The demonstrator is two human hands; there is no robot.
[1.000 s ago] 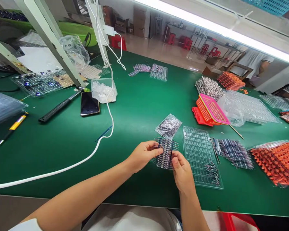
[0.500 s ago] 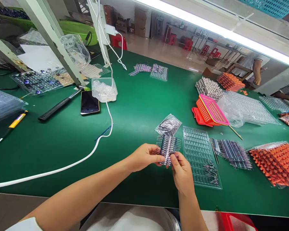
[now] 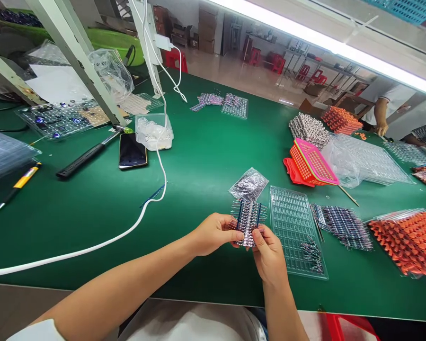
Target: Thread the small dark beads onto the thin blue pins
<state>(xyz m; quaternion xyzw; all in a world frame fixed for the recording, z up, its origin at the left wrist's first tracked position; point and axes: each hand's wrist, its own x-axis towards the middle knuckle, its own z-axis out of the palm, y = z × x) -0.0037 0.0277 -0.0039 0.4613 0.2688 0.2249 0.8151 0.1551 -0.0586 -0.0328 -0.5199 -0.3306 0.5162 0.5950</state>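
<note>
A panel of small circuit boards (image 3: 248,218) with thin metal leads sticking out on both sides is held up between my two hands. My left hand (image 3: 216,234) pinches its left edge, thumb across the front. On the lower right corner, the thumb of my right hand (image 3: 269,251) presses while the other fingers curl behind. Just beyond the panel lies a clear plastic bag (image 3: 249,183) of tiny dark parts. To the right is a clear slotted plastic tray (image 3: 291,213), with a heap of loose leaded parts (image 3: 311,255) in its lower right.
Further right are more leaded board panels (image 3: 342,226), stacked orange pieces (image 3: 408,241) and a pink basket (image 3: 314,163). A white cable (image 3: 128,234) crosses the left side, near a phone (image 3: 133,150), a hammer (image 3: 81,161) and a screwdriver (image 3: 17,187). A co-worker's hand (image 3: 380,125) is at the far right.
Both my hands keep nearly the same grip; the panel has shifted very slightly. At the far right, the co-worker's hand has moved lower, toward the table.
</note>
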